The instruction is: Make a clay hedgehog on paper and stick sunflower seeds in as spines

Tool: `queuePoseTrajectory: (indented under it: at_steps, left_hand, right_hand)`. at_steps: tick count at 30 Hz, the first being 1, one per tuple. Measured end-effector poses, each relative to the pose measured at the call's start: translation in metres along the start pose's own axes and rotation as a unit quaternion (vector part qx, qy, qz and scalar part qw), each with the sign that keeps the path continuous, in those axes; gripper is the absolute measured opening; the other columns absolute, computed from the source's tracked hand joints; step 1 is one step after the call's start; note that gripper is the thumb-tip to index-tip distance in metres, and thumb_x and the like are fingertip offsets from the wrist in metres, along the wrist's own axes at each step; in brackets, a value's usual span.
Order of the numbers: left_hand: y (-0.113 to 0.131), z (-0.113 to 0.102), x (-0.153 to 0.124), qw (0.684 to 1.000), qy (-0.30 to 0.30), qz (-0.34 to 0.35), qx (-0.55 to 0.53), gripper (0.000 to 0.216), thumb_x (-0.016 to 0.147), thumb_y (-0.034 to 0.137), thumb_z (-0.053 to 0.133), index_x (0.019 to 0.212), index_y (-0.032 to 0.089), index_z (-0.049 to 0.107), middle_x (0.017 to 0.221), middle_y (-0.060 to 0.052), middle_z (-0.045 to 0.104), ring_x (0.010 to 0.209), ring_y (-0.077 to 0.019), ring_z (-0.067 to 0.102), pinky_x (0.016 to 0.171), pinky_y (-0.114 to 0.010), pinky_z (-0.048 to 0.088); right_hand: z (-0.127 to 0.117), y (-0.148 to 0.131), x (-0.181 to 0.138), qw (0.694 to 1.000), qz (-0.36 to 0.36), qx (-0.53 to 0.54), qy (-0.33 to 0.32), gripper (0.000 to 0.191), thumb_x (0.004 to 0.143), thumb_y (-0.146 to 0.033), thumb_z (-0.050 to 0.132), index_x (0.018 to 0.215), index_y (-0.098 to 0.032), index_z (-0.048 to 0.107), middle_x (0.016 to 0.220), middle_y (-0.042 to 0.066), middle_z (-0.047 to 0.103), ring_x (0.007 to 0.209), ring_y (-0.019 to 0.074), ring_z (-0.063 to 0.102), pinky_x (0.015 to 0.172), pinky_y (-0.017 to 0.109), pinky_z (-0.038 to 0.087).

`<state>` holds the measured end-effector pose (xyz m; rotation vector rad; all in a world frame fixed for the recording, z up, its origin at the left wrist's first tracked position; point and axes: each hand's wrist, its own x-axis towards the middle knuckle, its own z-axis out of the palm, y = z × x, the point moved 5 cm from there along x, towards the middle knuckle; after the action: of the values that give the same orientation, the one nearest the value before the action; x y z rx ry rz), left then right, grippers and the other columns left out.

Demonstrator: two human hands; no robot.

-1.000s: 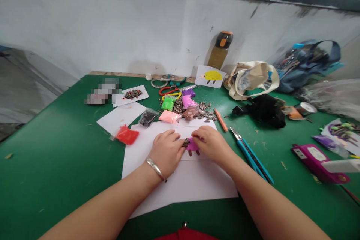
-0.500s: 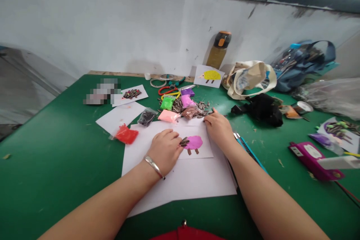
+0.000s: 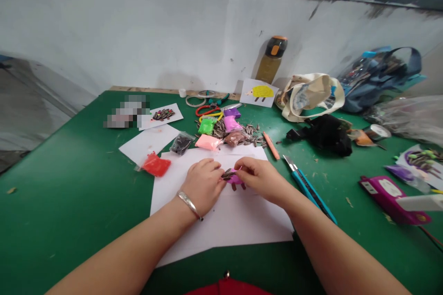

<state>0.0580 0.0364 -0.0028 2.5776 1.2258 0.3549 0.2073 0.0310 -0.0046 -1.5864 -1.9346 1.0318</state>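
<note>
My left hand [image 3: 204, 183], with a silver bangle on the wrist, rests curled on a white paper sheet [image 3: 228, 221] and presses down beside a pink clay shape [image 3: 236, 179] stuck with sunflower seeds. My right hand [image 3: 260, 176] is pinched over that shape from the right; its fingertips appear to hold a seed, too small to be sure. Behind the paper lies a pile of sunflower seeds [image 3: 251, 131] among small bags of coloured clay [image 3: 208, 126].
A red clay bag [image 3: 156, 165], blue utility knives [image 3: 306, 185], an orange pencil [image 3: 272, 145], scissors [image 3: 207, 111], a bottle [image 3: 272, 60], a yellow clay picture [image 3: 259, 92], bags [image 3: 311, 97] and a purple case [image 3: 391, 193] lie on the green table [image 3: 69, 193].
My right hand reached back to the seed pile half a second ago and has returned to the pink shape. My left hand stayed on the paper.
</note>
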Motion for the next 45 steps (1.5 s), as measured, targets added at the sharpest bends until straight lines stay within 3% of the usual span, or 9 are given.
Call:
queuePoseTrajectory:
  at_steps: [6, 28, 38, 45]
  left_hand:
    - [-0.001, 0.002, 0.0, 1.0, -0.012, -0.007, 0.001, 0.016, 0.088, 0.023, 0.05, 0.082, 0.019, 0.064, 0.098, -0.007, 0.061, 0.096, -0.0212, 0.052, 0.086, -0.037, 0.042]
    - [0.0, 0.002, -0.001, 1.0, -0.002, -0.004, 0.005, 0.015, 0.087, 0.021, 0.051, 0.083, 0.019, 0.065, 0.097, -0.007, 0.062, 0.096, -0.0218, 0.053, 0.086, -0.038, 0.043]
    - [-0.002, 0.003, -0.001, 1.0, 0.002, -0.003, 0.01, 0.014, 0.087, 0.021, 0.052, 0.086, 0.021, 0.066, 0.101, -0.007, 0.062, 0.099, -0.0221, 0.052, 0.089, -0.04, 0.042]
    - [-0.003, 0.007, -0.002, 1.0, 0.002, -0.008, 0.019, 0.016, 0.089, 0.024, 0.051, 0.089, 0.02, 0.066, 0.105, -0.007, 0.061, 0.102, -0.0224, 0.052, 0.091, -0.04, 0.042]
  right_hand:
    - [0.004, -0.003, 0.0, 0.999, -0.013, -0.033, -0.009, 0.019, 0.079, -0.012, 0.046, 0.076, -0.022, 0.063, 0.064, -0.005, 0.065, 0.057, 0.0101, 0.053, 0.054, 0.02, 0.034]
    - [0.013, -0.003, 0.002, 0.991, -0.025, -0.13, 0.003, 0.021, 0.084, -0.013, 0.045, 0.071, -0.021, 0.06, 0.071, -0.002, 0.066, 0.064, 0.0127, 0.055, 0.059, 0.023, 0.031]
    - [0.017, -0.007, 0.001, 0.989, -0.039, -0.142, 0.004, 0.018, 0.086, -0.013, 0.044, 0.075, -0.021, 0.056, 0.073, -0.001, 0.065, 0.068, 0.0137, 0.056, 0.061, 0.024, 0.031]
    - [0.024, -0.009, 0.0, 0.976, -0.051, -0.208, 0.025, 0.016, 0.088, -0.016, 0.042, 0.078, -0.019, 0.054, 0.075, 0.002, 0.062, 0.068, 0.0144, 0.053, 0.06, 0.025, 0.029]
